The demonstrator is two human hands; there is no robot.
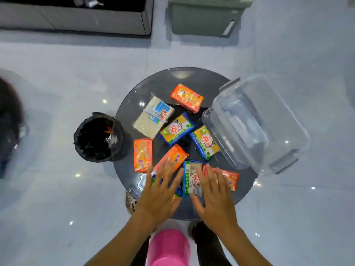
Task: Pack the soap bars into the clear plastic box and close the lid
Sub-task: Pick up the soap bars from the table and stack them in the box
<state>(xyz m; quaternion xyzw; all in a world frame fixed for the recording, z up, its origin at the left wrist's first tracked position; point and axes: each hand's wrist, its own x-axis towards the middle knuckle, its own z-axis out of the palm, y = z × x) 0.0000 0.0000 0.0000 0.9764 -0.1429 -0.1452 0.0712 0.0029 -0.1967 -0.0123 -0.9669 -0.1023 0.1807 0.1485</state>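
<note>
I am looking down at round dark table [134, 104]. My left hand [161, 191] and right hand [215, 192] lying flat, fingers spread, grasping nothing, resting over soap bars [177, 129] at near edge. Clear plastic box [255, 123] sitting right, overhanging rim, apparently tilted. Risks: sweeping bars off near edge; nudging box, tipping it onto floor; slick wrappers slipping.

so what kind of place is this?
Likely a home living room: glossy white tiled floor, a small round glass table, a lined waste bin beside it, a low cabinet behind.
</note>
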